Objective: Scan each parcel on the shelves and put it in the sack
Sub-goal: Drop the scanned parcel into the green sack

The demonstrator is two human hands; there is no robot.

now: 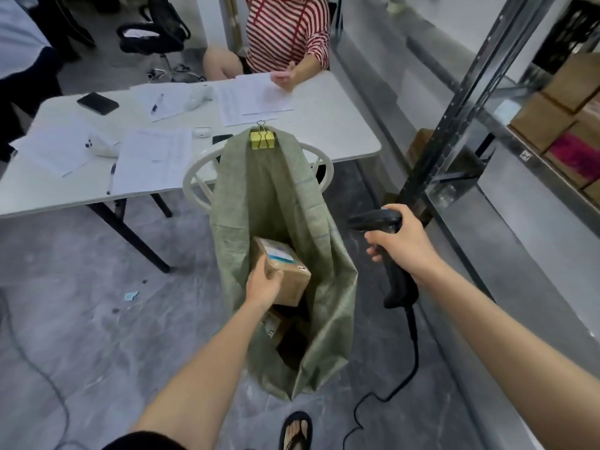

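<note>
Left hand (262, 282) reached forward, fingers closed around cardboard parcel (283, 273) inside green sack (328, 287) mouth. At 3 o'clock, right hand (397, 237) fist-gripped black scanner (394, 274), wrist raised.

head view: worn high, faces forward and down | near: sack (285, 241) centre | far: table (341, 125) | right: shelves (506, 131)

place: parcel depot | evidence: metal shelving (461, 102) with cartons (545, 118), paperwork table (324, 125)

Grey marbled floor (97, 303) — white folding table (324, 125), white chair (194, 183), black office chair (152, 34).
</note>
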